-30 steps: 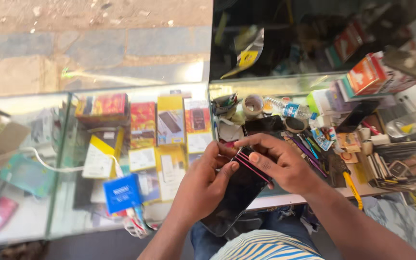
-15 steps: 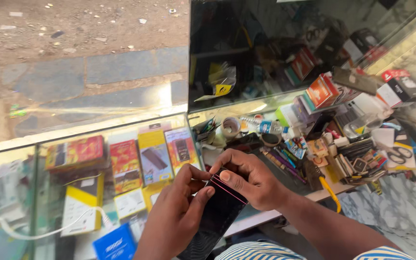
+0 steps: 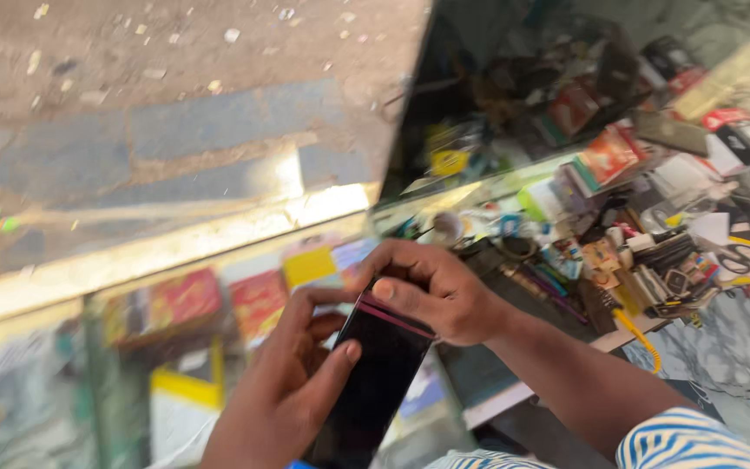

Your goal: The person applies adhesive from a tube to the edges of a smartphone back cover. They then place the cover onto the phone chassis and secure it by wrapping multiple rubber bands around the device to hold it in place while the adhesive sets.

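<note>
Both hands, the left hand [image 3: 284, 382] and right hand [image 3: 431, 291], are taken up around the dark phone [image 3: 375, 382], held above the glass counter [image 3: 62, 287], whose flat top gives open room to the left. To the right, a heap of small packets and tools [image 3: 644, 252] (scissors [image 3: 740, 258] among them) blocks passage.

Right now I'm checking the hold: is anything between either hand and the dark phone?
Nothing visible. The left hand lies against the phone with its thumb on the dark screen, and the right hand pinches the top edge, by the pink strip. Both touch it directly.
</note>
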